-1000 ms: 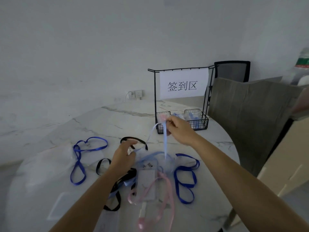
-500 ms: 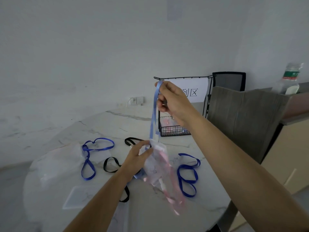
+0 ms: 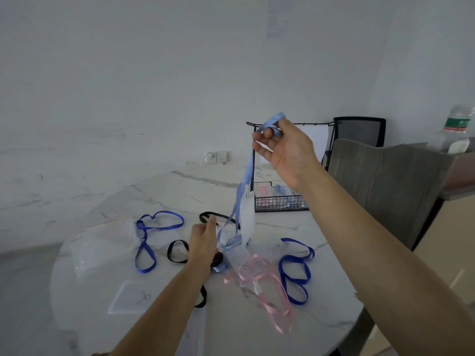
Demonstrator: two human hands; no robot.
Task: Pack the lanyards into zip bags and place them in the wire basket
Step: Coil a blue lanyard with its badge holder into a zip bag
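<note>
My right hand (image 3: 285, 150) is raised above the table and pinches the top of a light blue lanyard (image 3: 244, 181), whose strap and clear badge holder (image 3: 247, 219) hang down. Lower down, my left hand (image 3: 204, 242) has its fingers extended beside the strap's lower loops, close to a clear zip bag (image 3: 237, 255). A pink lanyard (image 3: 262, 286) lies under that bag. Dark blue lanyards (image 3: 151, 227) (image 3: 295, 271) and a black lanyard (image 3: 177, 250) lie on the marble table (image 3: 321, 317). The wire basket (image 3: 280, 201) stands at the back with packed bags inside.
Clear zip bags (image 3: 102, 242) lie at the table's left, and a flat one (image 3: 131, 296) sits near the front. A grey chair (image 3: 385, 186) stands right of the table, with a water bottle (image 3: 458, 129) on a counter behind it. A white sign (image 3: 312, 140) hangs on the basket's frame.
My right hand has lifted the light blue lanyard from table height to well above the basket. The pink lanyard and its bag, lifted for a moment, have dropped back onto the table.
</note>
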